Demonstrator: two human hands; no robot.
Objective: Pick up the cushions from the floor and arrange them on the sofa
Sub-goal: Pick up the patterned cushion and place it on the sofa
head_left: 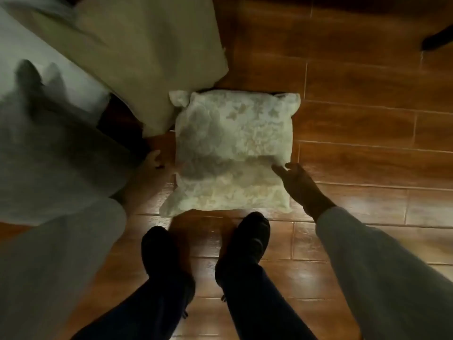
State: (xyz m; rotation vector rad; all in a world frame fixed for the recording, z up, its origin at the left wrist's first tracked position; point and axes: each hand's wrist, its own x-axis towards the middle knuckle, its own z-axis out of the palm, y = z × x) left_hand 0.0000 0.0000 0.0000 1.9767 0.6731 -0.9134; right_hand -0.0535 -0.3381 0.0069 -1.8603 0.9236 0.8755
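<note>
Two pale cushions with a floral pattern lie overlapping on the wooden floor: the far one (pixel 232 126) rests partly over the near one (pixel 228 192). A large plain beige cushion (pixel 137 57) lies to their upper left, touching the far one's corner. My right hand (pixel 300 185) reaches down with its fingers apart, fingertips at the right edge where the two patterned cushions meet. My left hand (pixel 152 160) is low by their left edge, blurred and partly hidden behind grey fabric; I cannot tell its grip.
Grey-white blurred fabric (pixel 56 153) fills the left side; whether it is a cushion or the sofa is unclear. My feet in dark shoes (pixel 250 239) stand just in front of the near cushion. Wooden floor (pixel 367 133) stretches to the right. A dark furniture leg (pixel 436 40) shows at top right.
</note>
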